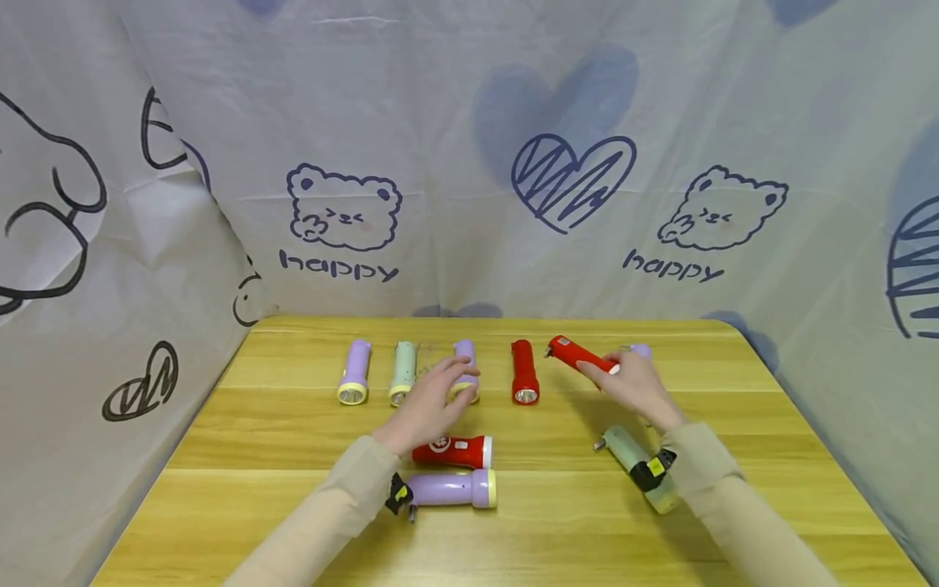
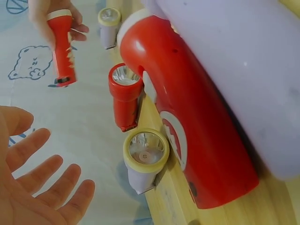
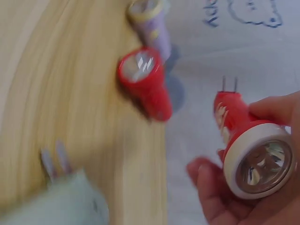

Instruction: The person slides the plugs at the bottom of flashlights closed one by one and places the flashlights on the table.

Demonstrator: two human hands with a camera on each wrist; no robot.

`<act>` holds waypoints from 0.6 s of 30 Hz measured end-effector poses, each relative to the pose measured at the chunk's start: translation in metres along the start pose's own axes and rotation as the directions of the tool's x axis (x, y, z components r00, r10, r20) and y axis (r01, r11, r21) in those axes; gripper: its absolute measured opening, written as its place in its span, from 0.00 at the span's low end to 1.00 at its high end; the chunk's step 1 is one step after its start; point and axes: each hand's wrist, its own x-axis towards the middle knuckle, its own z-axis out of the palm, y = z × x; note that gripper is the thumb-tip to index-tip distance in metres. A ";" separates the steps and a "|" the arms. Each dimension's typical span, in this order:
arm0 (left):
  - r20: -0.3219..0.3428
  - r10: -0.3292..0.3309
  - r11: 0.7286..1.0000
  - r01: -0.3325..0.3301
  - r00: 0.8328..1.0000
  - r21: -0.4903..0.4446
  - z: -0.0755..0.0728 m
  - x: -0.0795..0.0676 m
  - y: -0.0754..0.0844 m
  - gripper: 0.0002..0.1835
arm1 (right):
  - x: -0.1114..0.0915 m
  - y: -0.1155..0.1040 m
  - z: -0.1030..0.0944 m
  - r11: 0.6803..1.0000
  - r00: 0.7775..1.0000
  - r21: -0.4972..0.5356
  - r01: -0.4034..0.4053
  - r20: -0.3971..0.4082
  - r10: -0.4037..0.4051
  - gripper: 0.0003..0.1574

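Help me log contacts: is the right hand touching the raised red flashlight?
Touching. The right wrist view shows the right hand gripping the raised red flashlight, skin against its casing.

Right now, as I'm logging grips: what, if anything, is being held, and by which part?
The right hand holds a red flashlight near its lamp end, around the white rim; the left hand holds nothing.

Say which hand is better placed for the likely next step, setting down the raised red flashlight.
Right, most likely: the right hand grips the raised red flashlight. The left hand holds nothing and is farther off, near a purple flashlight.
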 end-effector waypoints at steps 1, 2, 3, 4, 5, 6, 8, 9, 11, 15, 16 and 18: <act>-0.001 -0.002 1.000 0.002 1.000 -0.008 0.000 0.000 0.000 0.18 | -0.001 -0.003 0.001 0.999 1.000 0.051 0.006 0.007 -0.006 0.32; 0.002 -0.008 1.000 0.008 1.000 -0.015 -0.001 0.000 0.000 0.18 | -0.002 -0.005 0.002 0.994 1.000 0.108 0.006 0.018 -0.008 0.32; 0.001 -0.011 1.000 0.011 1.000 -0.019 -0.001 0.000 0.000 0.18 | -0.003 -0.008 0.004 0.985 0.999 0.174 -0.002 0.038 -0.005 0.31; 0.001 -0.012 1.000 0.013 1.000 -0.021 -0.001 0.000 0.000 0.18 | -0.004 -0.011 0.006 0.966 0.998 0.259 -0.013 0.063 -0.003 0.31; 0.000 -0.012 1.000 0.012 1.000 -0.025 -0.001 0.000 0.000 0.18 | -0.006 -0.014 0.007 0.938 0.996 0.345 -0.030 0.091 -0.001 0.31; -0.007 -0.007 1.000 0.007 1.000 -0.030 -0.001 0.000 0.000 0.18 | -0.007 -0.016 0.009 0.898 0.992 0.437 -0.055 0.124 0.000 0.30; -0.012 -0.001 0.999 0.000 1.000 -0.044 -0.001 0.000 -0.001 0.18 | -0.009 -0.020 0.013 0.789 0.982 0.606 -0.101 0.188 -0.018 0.29; -0.016 0.003 0.999 -0.003 1.000 -0.052 -0.001 0.000 -0.001 0.18 | -0.010 -0.021 0.016 0.721 0.976 0.682 -0.122 0.214 -0.038 0.28; -0.027 0.013 0.997 -0.014 1.000 -0.072 -0.001 0.000 0.000 0.17 | -0.012 -0.024 0.020 0.587 0.961 0.794 -0.159 0.260 -0.092 0.25; -0.040 0.015 0.995 -0.018 0.999 -0.094 -0.002 0.000 0.002 0.17 | -0.017 -0.030 0.029 0.423 0.921 0.882 -0.208 0.322 -0.219 0.20; -0.041 0.014 0.995 -0.018 0.999 -0.101 -0.003 0.000 0.002 0.17 | -0.018 -0.031 0.031 0.403 0.908 0.888 -0.221 0.338 -0.247 0.21; -0.036 0.007 0.992 -0.012 0.999 -0.125 -0.003 0.000 0.003 0.17 | -0.020 -0.035 0.035 0.378 0.881 0.894 -0.239 0.363 -0.302 0.23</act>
